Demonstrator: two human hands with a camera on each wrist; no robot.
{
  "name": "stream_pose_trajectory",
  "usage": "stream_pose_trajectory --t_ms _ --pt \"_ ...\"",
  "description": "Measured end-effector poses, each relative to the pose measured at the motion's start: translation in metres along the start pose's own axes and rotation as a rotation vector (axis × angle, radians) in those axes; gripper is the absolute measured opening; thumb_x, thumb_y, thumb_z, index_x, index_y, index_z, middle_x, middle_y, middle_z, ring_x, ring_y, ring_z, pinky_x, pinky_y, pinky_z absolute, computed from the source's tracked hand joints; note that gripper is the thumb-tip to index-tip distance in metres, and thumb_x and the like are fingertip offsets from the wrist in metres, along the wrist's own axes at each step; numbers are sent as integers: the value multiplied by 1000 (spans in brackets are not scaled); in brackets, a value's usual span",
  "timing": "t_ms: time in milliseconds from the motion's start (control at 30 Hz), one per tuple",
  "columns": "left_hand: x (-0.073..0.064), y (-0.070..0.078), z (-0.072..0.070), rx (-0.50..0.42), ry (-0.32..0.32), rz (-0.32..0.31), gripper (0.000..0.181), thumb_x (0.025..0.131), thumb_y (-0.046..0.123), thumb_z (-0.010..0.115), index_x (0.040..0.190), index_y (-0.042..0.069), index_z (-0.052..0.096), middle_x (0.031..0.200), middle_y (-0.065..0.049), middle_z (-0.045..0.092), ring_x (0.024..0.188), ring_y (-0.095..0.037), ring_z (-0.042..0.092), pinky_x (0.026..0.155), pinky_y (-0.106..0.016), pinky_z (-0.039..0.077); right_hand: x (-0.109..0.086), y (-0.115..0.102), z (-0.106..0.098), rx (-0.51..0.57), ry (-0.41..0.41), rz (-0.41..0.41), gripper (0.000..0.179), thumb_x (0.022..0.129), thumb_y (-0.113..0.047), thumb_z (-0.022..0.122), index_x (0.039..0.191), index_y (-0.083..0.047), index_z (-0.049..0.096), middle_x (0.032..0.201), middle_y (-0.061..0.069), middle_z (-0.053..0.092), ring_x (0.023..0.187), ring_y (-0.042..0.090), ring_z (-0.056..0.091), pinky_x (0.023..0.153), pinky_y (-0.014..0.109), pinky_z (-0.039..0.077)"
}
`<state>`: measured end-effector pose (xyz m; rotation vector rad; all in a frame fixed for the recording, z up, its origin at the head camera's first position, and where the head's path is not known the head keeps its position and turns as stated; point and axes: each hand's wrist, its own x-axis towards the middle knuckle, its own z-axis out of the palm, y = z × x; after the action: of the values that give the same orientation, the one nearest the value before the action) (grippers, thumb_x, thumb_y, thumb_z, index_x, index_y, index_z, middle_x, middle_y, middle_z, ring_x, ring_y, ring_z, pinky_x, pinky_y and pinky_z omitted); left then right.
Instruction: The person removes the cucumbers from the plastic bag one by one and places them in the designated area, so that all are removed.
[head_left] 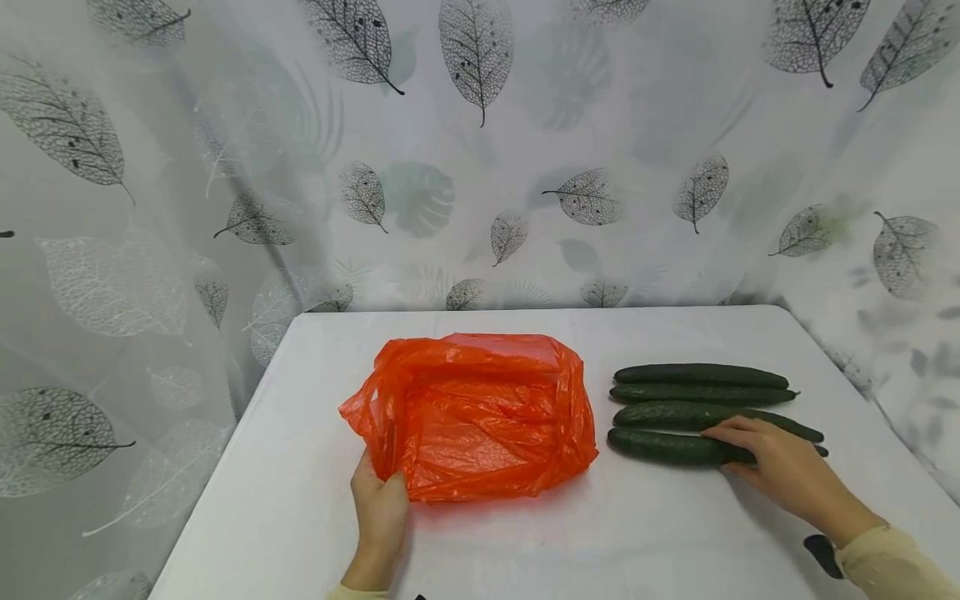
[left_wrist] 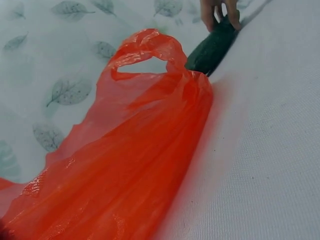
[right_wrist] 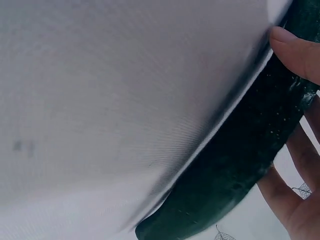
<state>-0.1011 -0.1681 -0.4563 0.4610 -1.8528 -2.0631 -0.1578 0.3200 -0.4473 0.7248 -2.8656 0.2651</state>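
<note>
A red plastic bag (head_left: 480,425) lies on the white table, its mouth spread toward me and its handle loop (left_wrist: 145,35) showing in the left wrist view. My left hand (head_left: 380,504) grips the bag's near left edge, thumb on the outside. To the right, my right hand (head_left: 780,467) holds the nearest cucumber (head_left: 667,447) by its right half. In the right wrist view the thumb (right_wrist: 295,52) is on one side of this dark green cucumber (right_wrist: 225,165) and fingers are on the other. Its length lies along the tabletop.
Three more cucumbers lie side by side just behind the held one: one right beside it (head_left: 697,414), a thinner one (head_left: 697,393), and the farthest (head_left: 697,375). A leaf-patterned curtain (head_left: 480,208) hangs behind and left of the white table (head_left: 285,500).
</note>
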Motion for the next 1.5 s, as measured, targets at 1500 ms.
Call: stream_pose_trajectory --t_ms 1500 --pt "8 15 -9 -27 1 21 51 89 -10 48 139 0 48 133 -13 58 116 -30 56 91 -27 53 5 -13 -13 50 -37 133 59 79 -57 79 120 -16 74 122 12 67 92 36 68 62 49 54"
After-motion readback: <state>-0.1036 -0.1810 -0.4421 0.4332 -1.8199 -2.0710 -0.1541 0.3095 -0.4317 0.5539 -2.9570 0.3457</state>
